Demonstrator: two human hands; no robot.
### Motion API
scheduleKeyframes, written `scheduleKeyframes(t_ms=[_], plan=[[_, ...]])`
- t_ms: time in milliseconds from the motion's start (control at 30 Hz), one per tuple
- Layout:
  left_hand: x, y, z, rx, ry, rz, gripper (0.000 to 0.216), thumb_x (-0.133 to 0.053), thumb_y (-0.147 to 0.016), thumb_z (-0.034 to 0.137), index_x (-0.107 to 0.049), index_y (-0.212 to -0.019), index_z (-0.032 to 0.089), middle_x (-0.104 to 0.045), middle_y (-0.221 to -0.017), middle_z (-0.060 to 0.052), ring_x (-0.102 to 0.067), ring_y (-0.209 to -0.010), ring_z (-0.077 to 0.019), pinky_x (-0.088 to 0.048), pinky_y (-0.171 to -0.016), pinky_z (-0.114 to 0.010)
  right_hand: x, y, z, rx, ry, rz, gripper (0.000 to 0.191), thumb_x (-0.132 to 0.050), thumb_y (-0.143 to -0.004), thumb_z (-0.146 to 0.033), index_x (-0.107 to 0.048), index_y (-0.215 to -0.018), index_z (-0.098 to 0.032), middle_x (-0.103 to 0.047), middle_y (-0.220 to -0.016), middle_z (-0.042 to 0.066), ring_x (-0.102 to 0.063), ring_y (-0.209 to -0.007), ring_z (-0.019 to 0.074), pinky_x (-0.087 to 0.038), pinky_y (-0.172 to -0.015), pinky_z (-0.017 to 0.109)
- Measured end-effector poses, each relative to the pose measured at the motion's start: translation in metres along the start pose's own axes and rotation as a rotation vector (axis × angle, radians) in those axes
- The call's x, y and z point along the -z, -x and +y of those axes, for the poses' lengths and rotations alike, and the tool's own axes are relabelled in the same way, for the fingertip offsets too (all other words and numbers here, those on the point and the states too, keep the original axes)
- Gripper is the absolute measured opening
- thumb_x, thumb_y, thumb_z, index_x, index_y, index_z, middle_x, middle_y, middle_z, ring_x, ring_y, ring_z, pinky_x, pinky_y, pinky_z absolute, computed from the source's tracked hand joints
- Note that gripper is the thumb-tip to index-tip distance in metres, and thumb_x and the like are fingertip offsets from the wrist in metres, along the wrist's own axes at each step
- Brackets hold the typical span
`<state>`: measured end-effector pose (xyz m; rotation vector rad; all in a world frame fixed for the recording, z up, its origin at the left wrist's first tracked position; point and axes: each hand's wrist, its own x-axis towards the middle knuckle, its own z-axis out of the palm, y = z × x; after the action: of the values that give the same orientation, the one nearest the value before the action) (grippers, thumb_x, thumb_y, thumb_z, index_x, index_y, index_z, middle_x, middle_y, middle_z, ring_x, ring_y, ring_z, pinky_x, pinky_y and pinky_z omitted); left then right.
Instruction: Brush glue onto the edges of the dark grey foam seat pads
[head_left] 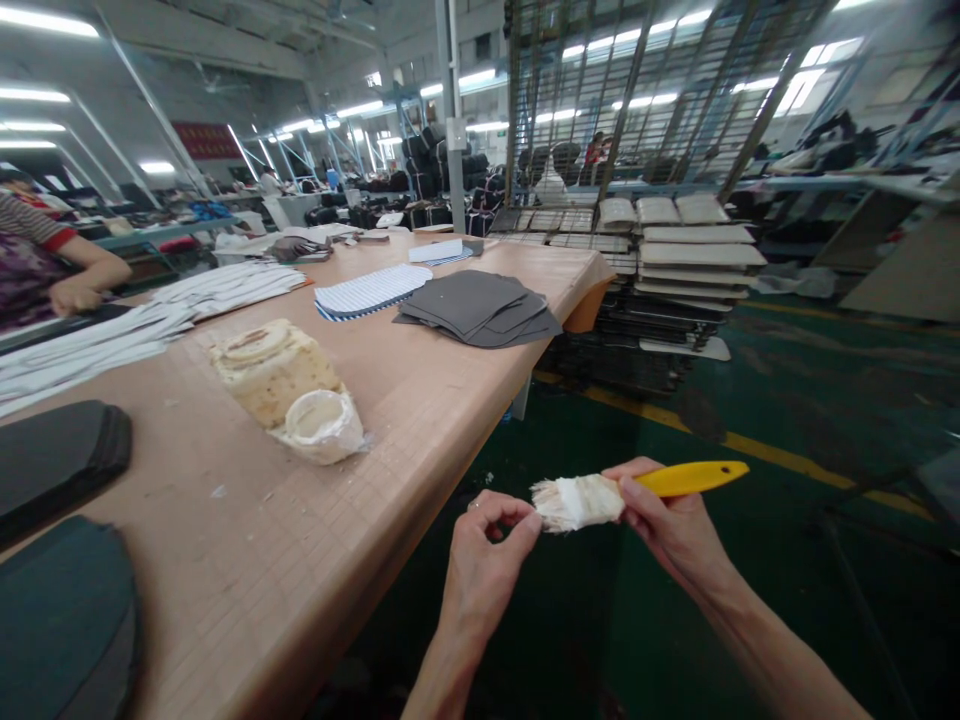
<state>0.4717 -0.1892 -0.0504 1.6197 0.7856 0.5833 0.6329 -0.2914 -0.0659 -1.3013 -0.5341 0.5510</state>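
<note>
My right hand (671, 525) grips a brush (637, 490) with a yellow handle, held level beside the table's edge. Its glue-caked white bristles (574, 502) point left. My left hand (484, 560) pinches the bristle tips between thumb and forefinger. A glue-crusted container (289, 390) lies tipped on the wooden table (315, 540), its open mouth toward me, left of both hands.
Dark cut pieces (56, 460) lie at the table's near left, grey sheets (480, 310) and striped pieces (371, 290) farther along. Another person's arm (75, 280) rests at the far left. Stacked trays (675, 270) and a metal rack stand beyond on the green floor.
</note>
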Motion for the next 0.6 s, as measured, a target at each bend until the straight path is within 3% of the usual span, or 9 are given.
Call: scheduleKeyframes(t_ms=[200,433,600], plan=[[-0.001,-0.004,-0.010,0.007,0.038,0.030,0.015,-0.062,-0.072,0.032,-0.067,-0.067,0.019,-0.061,-0.071,-0.001,-0.049,-0.068,-0.0140,-0.032,-0.064,-0.027,0.002,0.001,-0.002,0.046,0.089,-0.030,0.029,-0.075,-0.064,-0.044,-0.071,-0.072,-0.017,-0.050,-0.047,-0.001,-0.038,-0.041,0.0056,-0.027,-0.035,0.016],[-0.003,-0.006,-0.020,0.211,0.332,-0.026,0.022,-0.070,-0.065,0.037,-0.068,-0.070,0.016,-0.061,-0.068,0.000,-0.049,-0.066,-0.0124,-0.035,-0.067,-0.025,0.003,0.001,-0.005,0.085,0.189,-0.072,0.029,-0.073,-0.066,-0.046,-0.072,-0.072,-0.018,-0.053,-0.051,0.000,-0.039,-0.043,0.0063,-0.030,-0.037,0.018],[-0.004,-0.007,-0.024,0.227,0.375,-0.024,0.022,-0.074,-0.062,0.036,-0.067,-0.067,0.016,-0.060,-0.065,0.001,-0.049,-0.065,-0.0111,-0.036,-0.068,-0.024,0.003,0.002,-0.007,0.111,0.251,-0.099,0.027,-0.072,-0.068,-0.046,-0.071,-0.073,-0.019,-0.055,-0.055,0.000,-0.040,-0.045,0.0071,-0.034,-0.040,0.020]])
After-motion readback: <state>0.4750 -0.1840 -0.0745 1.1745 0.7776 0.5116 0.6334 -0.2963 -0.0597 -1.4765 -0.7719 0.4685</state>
